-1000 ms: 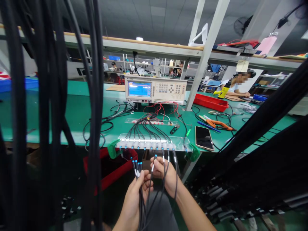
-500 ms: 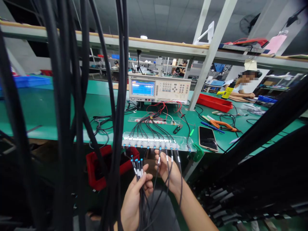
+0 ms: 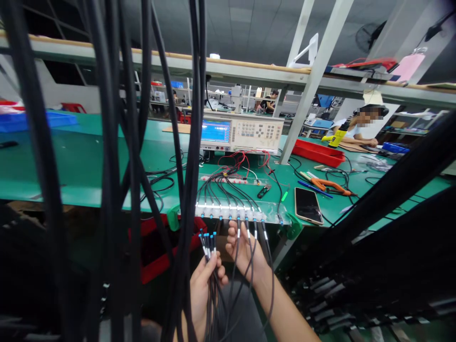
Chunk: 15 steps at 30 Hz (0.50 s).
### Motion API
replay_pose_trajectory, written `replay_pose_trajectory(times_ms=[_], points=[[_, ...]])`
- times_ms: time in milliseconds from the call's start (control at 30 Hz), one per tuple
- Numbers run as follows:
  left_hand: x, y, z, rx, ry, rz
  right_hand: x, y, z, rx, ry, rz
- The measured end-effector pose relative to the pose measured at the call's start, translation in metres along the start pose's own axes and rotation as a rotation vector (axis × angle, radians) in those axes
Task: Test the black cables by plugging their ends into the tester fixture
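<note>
Fingers of the left hand (image 3: 201, 280) grasp cables (image 3: 207, 246); right hand (image 3: 250, 256) half-curled at a plugged lead (image 3: 238, 235), grip unclear.
Lower centre, below the bench (image 3: 80, 161) edge, a gap parts the hands.

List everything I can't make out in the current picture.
- Text on the instrument screen: head view, too small and blurred.
- Left part of the clear strip: head view, behind hanging black cables.
- Lower ends of the cables in the left hand: head view, cut off by the bottom edge.
- Whether the right hand grips a cable: head view, too small.
</note>
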State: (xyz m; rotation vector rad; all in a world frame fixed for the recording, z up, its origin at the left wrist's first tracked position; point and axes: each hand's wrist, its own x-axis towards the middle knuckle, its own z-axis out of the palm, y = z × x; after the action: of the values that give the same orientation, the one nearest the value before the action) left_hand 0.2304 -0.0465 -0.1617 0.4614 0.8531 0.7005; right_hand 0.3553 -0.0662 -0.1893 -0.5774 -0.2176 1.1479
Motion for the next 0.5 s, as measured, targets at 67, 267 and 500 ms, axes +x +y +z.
replay_pose_trajectory(times_ms=[67,267,500], points=[[0.000,-0.001,-0.001,0.014,-0.034,0.019,-0.004,0.006,-0.003,-0.126,0.025,-0.003],[0.001,-0.005,-0.001,0.051,-0.074,0.015,-0.011,0.015,0.001,-0.401,-0.018,0.006],[0.009,-0.001,-0.004,0.043,0.028,0.037,0.004,0.009,0.000,-0.372,0.116,-0.153]])
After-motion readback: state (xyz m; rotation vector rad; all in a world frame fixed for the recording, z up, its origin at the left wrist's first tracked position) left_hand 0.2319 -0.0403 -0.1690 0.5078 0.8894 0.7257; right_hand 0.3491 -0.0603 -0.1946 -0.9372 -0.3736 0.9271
